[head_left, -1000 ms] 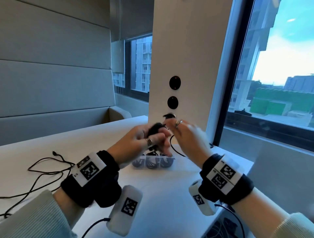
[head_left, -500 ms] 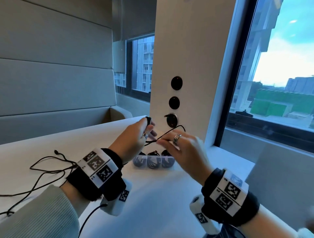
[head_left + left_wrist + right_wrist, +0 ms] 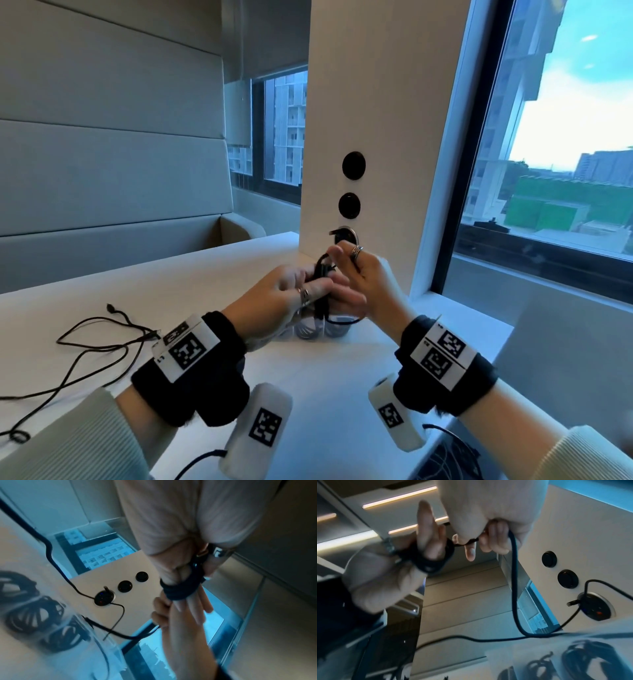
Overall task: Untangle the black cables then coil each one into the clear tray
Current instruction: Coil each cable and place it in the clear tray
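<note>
Black cable (image 3: 180, 589) now sits wound in several tight turns round our left hand's (image 3: 281, 301) fingers; half a second ago that hand pinched one raised end and the strand ran loose between the hands. Our hands have dropped and closed together, just above the tray (image 3: 310, 330). Right hand (image 3: 363, 284) pinches the free strand between thumb and curled fingers, forefinger up; left fingers stand fairly straight inside the coil, thumb pressed on it. A short tail loops down from the right hand toward the tray. We judge this coil nearly done, next to go into the tray, where other coils (image 3: 41, 615) already lie. One loose cable (image 3: 96, 346) lies on the table (image 3: 325, 370), far left, untouched.
</note>
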`<action>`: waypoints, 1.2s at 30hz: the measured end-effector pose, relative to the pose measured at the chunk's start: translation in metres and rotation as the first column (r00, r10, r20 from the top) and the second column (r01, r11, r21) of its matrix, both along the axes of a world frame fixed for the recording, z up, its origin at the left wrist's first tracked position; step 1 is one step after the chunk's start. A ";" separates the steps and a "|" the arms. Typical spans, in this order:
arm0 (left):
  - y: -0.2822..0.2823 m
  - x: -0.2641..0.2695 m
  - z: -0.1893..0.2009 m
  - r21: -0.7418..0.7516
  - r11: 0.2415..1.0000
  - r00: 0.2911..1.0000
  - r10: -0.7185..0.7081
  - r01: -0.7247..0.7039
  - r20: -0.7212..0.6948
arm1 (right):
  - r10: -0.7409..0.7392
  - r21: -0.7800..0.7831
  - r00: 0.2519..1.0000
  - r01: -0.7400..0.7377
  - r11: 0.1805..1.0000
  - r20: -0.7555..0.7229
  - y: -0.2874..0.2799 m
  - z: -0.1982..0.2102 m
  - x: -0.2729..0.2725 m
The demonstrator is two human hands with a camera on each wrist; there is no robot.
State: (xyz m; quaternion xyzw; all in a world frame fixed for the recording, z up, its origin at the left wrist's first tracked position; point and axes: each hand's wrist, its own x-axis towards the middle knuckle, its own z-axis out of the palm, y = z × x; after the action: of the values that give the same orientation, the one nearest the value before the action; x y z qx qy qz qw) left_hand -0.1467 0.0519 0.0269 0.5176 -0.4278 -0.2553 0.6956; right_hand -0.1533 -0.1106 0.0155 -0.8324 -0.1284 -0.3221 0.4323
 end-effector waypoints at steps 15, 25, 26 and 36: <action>0.020 0.045 0.006 0.126 0.666 0.410 0.288 -0.735 0.865 | 0.071 -0.642 0.972 0.091 0.761 0.222 -0.001 -0.016 -0.036; 0.010 0.005 0.019 0.086 0.981 0.941 0.142 -0.176 0.308 | -0.428 -0.350 0.881 0.474 0.808 0.202 -0.027 0.037 -0.003; 0.007 0.002 0.024 -0.008 0.990 0.957 0.140 -0.143 0.253 | -0.438 -0.459 0.891 0.440 0.772 0.118 -0.020 0.031 0.000; 0.012 0.043 0.012 0.088 0.751 0.599 0.443 -0.654 0.667 | 0.003 -0.488 0.973 0.113 0.866 0.231 0.018 -0.015 -0.021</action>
State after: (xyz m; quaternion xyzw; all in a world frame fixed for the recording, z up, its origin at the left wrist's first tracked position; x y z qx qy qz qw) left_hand -0.1034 0.0640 0.0388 0.7846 -0.3959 0.0886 0.4688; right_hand -0.1746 -0.0921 0.0006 -0.8772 -0.2312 -0.3819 0.1767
